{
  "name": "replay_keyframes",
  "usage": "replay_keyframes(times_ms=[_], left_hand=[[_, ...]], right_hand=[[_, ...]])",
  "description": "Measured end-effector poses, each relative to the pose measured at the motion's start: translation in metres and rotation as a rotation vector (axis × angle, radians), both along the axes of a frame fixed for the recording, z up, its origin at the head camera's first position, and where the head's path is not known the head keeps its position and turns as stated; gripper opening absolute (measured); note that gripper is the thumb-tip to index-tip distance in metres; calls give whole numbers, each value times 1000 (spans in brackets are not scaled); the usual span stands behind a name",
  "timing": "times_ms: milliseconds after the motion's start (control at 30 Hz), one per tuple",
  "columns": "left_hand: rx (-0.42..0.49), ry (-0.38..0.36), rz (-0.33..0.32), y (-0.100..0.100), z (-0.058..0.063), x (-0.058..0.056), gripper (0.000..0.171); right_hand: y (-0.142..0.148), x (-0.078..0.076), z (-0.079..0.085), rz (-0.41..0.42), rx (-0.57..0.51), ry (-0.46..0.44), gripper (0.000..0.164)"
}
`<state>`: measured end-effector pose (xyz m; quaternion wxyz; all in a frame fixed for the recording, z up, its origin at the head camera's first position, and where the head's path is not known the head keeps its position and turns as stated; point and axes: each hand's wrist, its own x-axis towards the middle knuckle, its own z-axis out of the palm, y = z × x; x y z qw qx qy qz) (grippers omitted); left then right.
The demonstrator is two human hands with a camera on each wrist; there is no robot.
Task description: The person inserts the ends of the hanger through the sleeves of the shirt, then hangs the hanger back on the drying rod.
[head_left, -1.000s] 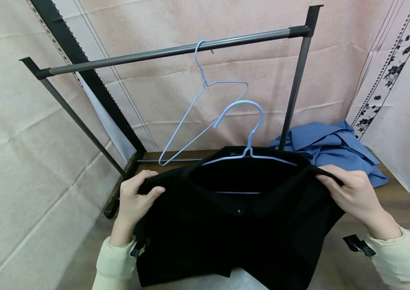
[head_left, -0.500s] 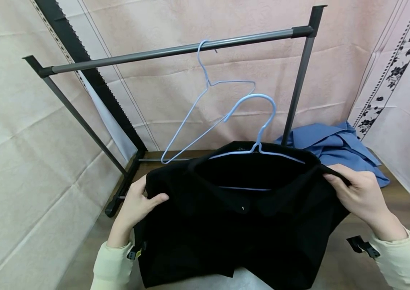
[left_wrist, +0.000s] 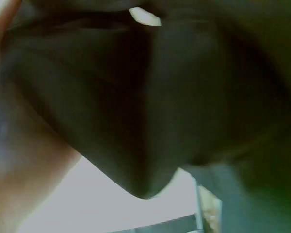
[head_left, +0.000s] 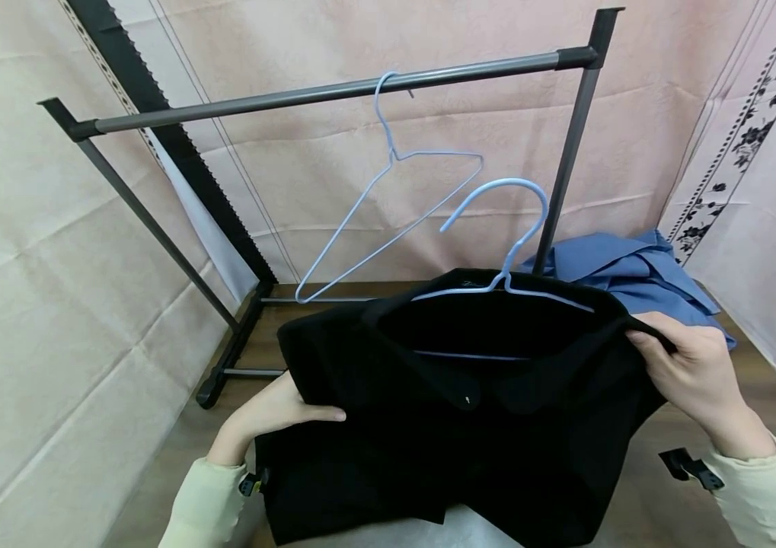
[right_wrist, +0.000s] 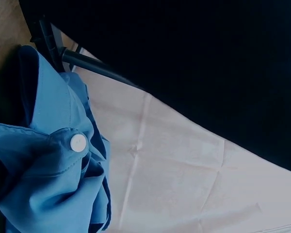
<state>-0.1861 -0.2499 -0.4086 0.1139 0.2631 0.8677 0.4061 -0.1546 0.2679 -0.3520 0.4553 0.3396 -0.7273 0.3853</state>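
Observation:
A black collared shirt (head_left: 374,457) spreads across the lower middle of the head view, with a light-blue hanger (head_left: 528,240) inside its neck. The hanger's hook sticks up out of the collar, its bar crossing the neck opening. My left hand (head_left: 274,411) holds the shirt's left side, thumb across the front, fingers hidden behind the cloth. My right hand (head_left: 692,365) pinches the right shoulder between thumb and fingers. Dark, blurred cloth fills most of the left wrist view. In the right wrist view, the black shirt (right_wrist: 208,58) covers the top right.
A grey metal garment rack (head_left: 319,97) stands behind the shirt. On its rail hangs a second light-blue hanger (head_left: 353,209) without clothing. Crumpled blue cloth with a white button (right_wrist: 78,142) lies by the rack's right post; this blue garment (head_left: 624,270) sits on the wooden surface.
My left hand has slid down the shirt's left side from the shoulder. The shirt and its hanger have shifted slightly right, and the right hand keeps its hold.

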Motion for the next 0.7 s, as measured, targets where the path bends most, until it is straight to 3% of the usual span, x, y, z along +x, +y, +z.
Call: replay_keyframes(times_ms=[167,300,467,700], left_hand=[[-40,-71,-2,-3,-20,-4,89],[-65,-112,-15,-2,-28,-6,81],[-100,-76,-51,-2,-32,-8,66],[-118,31,-42,-5,-36,-11,25]], right_hand=[[-4,2,3,7,-19,0,52],[-5,3,2,6,-27,-1,53],[-6,5,1,7,-34,-14,54],[-7,6,1,10,-31,-19,53]])
